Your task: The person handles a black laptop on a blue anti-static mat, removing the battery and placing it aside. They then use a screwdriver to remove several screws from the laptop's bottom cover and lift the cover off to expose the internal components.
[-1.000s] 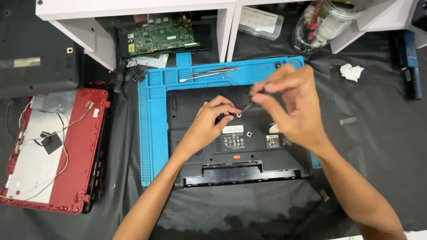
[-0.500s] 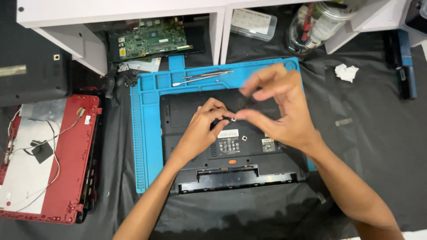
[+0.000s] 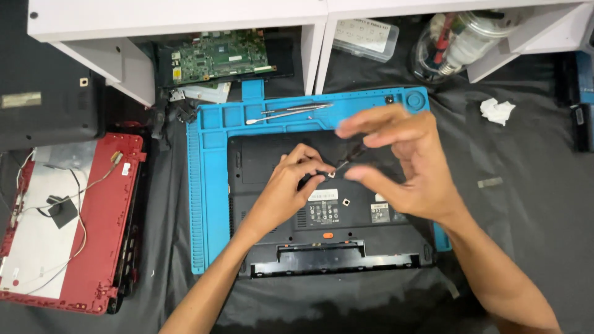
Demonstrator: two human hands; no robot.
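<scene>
A black laptop base [image 3: 272, 162] lies upside down on a blue work mat [image 3: 199, 185]. My left hand [image 3: 291, 185] rests on the laptop's underside, fingertips pinched near a small screw hole. My right hand [image 3: 405, 164] hovers just right of it, thumb and fingers around a thin dark screwdriver [image 3: 348, 158] whose tip points down toward my left fingertips. Both hands meet over the middle of the laptop.
Metal tweezers and a pry tool [image 3: 288, 112] lie in the mat's top tray. A red laptop lid [image 3: 99, 235] with loose wires sits at left, a green circuit board [image 3: 216, 57] under a white shelf [image 3: 179, 12]. A clear jar [image 3: 451, 43] and crumpled tissue [image 3: 497, 111] lie at right.
My right hand has opened slightly and shifted right, with the screwdriver tilted down to the laptop. My left hand stays at the same spot. The view has moved a little.
</scene>
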